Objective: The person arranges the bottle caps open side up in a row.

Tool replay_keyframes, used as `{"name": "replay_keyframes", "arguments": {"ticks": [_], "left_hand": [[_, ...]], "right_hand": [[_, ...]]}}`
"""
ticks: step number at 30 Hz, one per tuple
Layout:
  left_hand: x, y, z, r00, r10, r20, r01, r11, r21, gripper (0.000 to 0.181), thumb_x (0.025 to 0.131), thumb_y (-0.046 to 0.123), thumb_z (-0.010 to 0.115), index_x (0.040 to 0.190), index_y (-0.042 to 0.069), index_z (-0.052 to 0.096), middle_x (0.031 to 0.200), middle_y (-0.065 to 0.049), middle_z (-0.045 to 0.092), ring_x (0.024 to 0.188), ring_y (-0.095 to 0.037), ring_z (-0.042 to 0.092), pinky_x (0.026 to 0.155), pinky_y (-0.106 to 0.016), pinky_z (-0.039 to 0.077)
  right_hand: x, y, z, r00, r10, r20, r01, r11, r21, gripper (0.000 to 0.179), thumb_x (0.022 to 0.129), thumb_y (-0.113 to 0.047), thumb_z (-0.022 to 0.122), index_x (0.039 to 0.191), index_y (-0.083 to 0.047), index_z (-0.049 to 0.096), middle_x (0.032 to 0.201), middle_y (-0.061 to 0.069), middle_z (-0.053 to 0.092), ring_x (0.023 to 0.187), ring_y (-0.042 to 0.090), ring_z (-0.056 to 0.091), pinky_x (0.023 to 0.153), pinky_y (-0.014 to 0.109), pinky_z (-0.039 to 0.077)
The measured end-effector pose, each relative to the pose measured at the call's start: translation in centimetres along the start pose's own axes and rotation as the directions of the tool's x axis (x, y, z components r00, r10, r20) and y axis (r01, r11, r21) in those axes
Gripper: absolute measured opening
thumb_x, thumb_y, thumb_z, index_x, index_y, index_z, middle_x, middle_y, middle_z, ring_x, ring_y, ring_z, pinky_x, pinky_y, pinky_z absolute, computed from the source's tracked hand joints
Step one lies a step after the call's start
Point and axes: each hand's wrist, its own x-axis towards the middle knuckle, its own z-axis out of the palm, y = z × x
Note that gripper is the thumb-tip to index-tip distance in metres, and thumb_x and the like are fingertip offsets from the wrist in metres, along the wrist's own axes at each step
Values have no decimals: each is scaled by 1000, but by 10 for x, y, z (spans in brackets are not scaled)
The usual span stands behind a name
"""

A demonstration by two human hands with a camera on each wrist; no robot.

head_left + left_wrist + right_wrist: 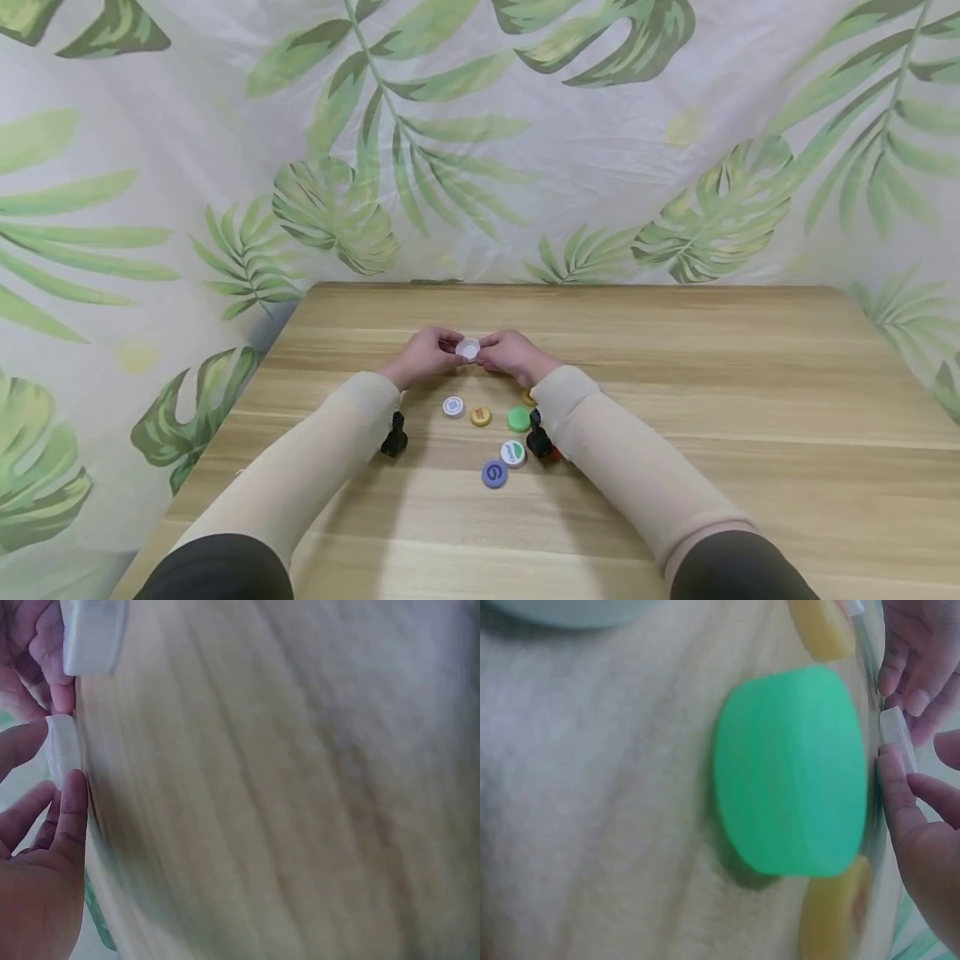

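Note:
A white bottle cap [468, 348], its hollow side showing in the head view, is held up between both hands over the far half of the table. My left hand [429, 357] pinches its left side, with thumb and fingers on opposite edges of the cap [64, 752] in the left wrist view. From the other side my right hand [517, 354] grips its right edge with the fingertips. The right wrist view shows those fingers at the lower end of the cap [898, 736]. Nearest the hands lie a white cap with a blue mark [453, 407] and a gold cap [481, 415].
A green cap [518, 418], a white-and-green cap [513, 453] and a blue cap [494, 474] lie nearer on the wooden table [750, 400]. Another yellow cap [529, 397] and a red piece [556, 453] are partly hidden by the right arm. A leaf-patterned curtain [465, 167] hangs behind.

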Motion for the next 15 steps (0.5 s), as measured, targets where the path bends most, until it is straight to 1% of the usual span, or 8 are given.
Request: {"name": "replay_keyframes", "arguments": {"ticks": [4, 7, 10, 13, 15], "left_hand": [[3, -4, 1, 1000, -12, -17, 11, 1000, -20, 46, 93, 7, 75, 132, -11, 59, 119, -21, 66, 107, -28, 63, 90, -33, 54], [3, -5, 2, 999, -25, -32, 23, 999, -46, 42, 92, 6, 76, 128, -10, 61, 116, -20, 67, 102, -25, 62, 85, -29, 54], [3, -5, 3, 999, -41, -32, 38, 995, -92, 41, 92, 3, 75, 128, -11, 60, 115, -20, 66, 99, -23, 63, 82, -27, 55], [3, -4, 5, 997, -68, -26, 63, 987, -147, 42, 92, -2, 73, 130, -12, 59, 115, -21, 66, 94, -21, 65, 79, -26, 57], [3, -4, 5, 996, -83, -24, 78, 983, -166, 42, 93, -3, 73, 131, -12, 58, 115, -22, 66, 92, -20, 65, 77, -25, 57]], "right_hand": [[-2, -4, 1, 1000, -24, 6, 25, 991, -131, 39, 95, 3, 63, 133, 11, 62, 126, 20, 66, 95, 18, 61, 89, 26, 51], [-4, -6, 2, 1000, -30, -1, 29, 978, -205, 42, 92, 1, 64, 133, 10, 62, 125, 19, 66, 93, 17, 57, 83, 24, 47], [-4, -7, 3, 1000, -30, -8, 27, 970, -241, 44, 92, -2, 64, 135, 10, 61, 127, 19, 65, 93, 18, 56, 82, 24, 45], [-4, -8, 3, 1000, -27, -8, 24, 966, -259, 46, 93, -4, 64, 137, 10, 59, 129, 21, 64, 97, 20, 57, 85, 26, 46], [-3, -9, 3, 1000, -24, -3, 23, 964, -267, 48, 93, -5, 64, 138, 10, 58, 130, 21, 64, 99, 21, 59, 88, 27, 46]]}}
